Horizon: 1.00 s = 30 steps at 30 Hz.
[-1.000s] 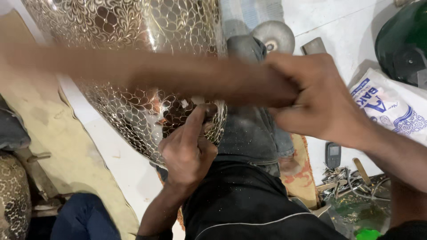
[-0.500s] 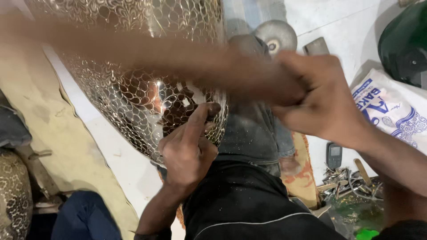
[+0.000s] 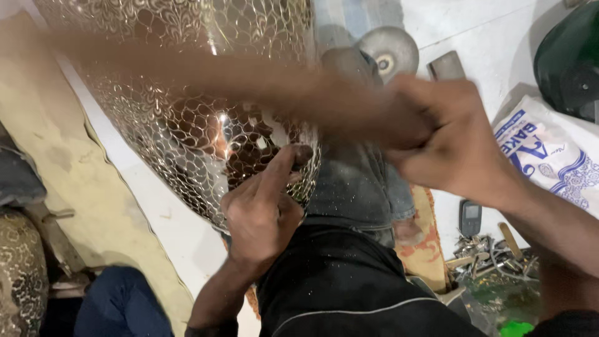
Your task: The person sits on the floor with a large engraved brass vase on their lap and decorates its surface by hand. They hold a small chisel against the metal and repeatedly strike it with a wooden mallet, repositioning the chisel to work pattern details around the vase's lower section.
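Note:
A large brass shell (image 3: pixel 187 112) pierced with a fine scale pattern lies across my lap. My left hand (image 3: pixel 262 212) rests against its lower right edge, forefinger stretched out and the other fingers curled. A short dark tool tip (image 3: pixel 303 153) shows at the fingertips, against the metal. My right hand (image 3: pixel 449 143) is closed around a long wooden handle (image 3: pixel 187 68). The handle reaches left over the shell and is blurred by motion. Its far end is too smeared to make out.
A grinding disc (image 3: pixel 390 50) and a metal block (image 3: pixel 446 65) lie on the white floor behind. At right are a printed white sack (image 3: pixel 549 156), a small phone (image 3: pixel 470 217), scrap metal (image 3: pixel 493 249) and a dark green object (image 3: pixel 571 56). Another pierced brass piece (image 3: pixel 19 274) sits at lower left.
The wooden handle has swung in my right hand, and its far end now sits higher and more tilted. My left hand has stayed in place on the shell.

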Each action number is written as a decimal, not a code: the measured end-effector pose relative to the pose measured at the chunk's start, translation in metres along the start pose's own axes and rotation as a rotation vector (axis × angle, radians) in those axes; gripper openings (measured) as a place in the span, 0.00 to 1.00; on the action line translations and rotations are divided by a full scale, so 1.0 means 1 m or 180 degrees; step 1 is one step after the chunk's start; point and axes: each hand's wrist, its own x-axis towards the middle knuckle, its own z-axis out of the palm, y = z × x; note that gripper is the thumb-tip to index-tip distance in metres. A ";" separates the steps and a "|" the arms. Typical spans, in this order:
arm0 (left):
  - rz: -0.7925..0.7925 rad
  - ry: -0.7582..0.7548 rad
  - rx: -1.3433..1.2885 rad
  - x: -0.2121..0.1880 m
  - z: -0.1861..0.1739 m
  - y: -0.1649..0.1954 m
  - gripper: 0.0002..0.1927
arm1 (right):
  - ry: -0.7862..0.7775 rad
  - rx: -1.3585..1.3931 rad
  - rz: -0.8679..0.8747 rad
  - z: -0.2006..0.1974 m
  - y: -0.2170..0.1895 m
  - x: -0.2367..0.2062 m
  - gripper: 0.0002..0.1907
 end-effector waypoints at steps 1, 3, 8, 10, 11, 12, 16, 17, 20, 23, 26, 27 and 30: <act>-0.0084 -0.0072 0.0033 0.000 0.000 -0.001 0.32 | 0.0166 0.0692 0.0021 0.000 0.000 0.000 0.04; -0.0241 -0.0216 0.0122 -0.001 -0.001 -0.003 0.35 | -0.0416 -0.0847 0.0035 -0.002 -0.001 0.001 0.09; 0.0357 0.0116 0.0326 -0.009 0.002 -0.006 0.30 | -0.0273 -0.1007 0.0072 0.006 0.003 -0.002 0.15; 0.0417 0.0319 0.0369 -0.013 0.008 -0.006 0.29 | -0.0199 -0.0736 0.0331 0.014 0.009 -0.006 0.13; 0.0394 0.0434 0.0376 -0.014 0.011 -0.006 0.28 | -0.0198 -0.0629 0.0430 0.017 0.012 -0.009 0.13; 0.0397 0.0561 0.0378 -0.015 0.014 -0.008 0.27 | -0.0176 -0.0536 0.0522 0.019 0.014 -0.010 0.13; 0.0410 0.0599 0.0215 -0.017 0.013 -0.008 0.29 | 0.0201 0.0131 -0.0099 0.014 0.005 -0.011 0.14; 0.0335 0.0519 0.0185 -0.018 0.012 -0.008 0.30 | 0.0231 0.0291 -0.0151 0.011 -0.002 -0.009 0.10; 0.0197 0.0506 0.0200 -0.017 0.012 -0.006 0.30 | 0.0030 -0.0010 -0.0238 -0.003 -0.027 -0.001 0.08; 0.0211 0.0617 0.0259 -0.017 0.016 -0.006 0.25 | -0.0455 -0.1252 -0.0092 -0.013 -0.039 0.001 0.16; 0.0209 0.0592 0.0147 -0.019 0.017 -0.010 0.25 | -0.0332 -0.0665 0.0208 -0.007 -0.033 -0.003 0.15; 0.0198 0.0563 0.0073 -0.020 0.018 -0.012 0.26 | -0.0326 -0.0112 0.0320 -0.003 -0.028 -0.005 0.13; 0.0239 0.0485 0.0339 -0.022 0.020 -0.020 0.26 | -0.0263 -0.1141 -0.0025 0.001 -0.019 -0.010 0.12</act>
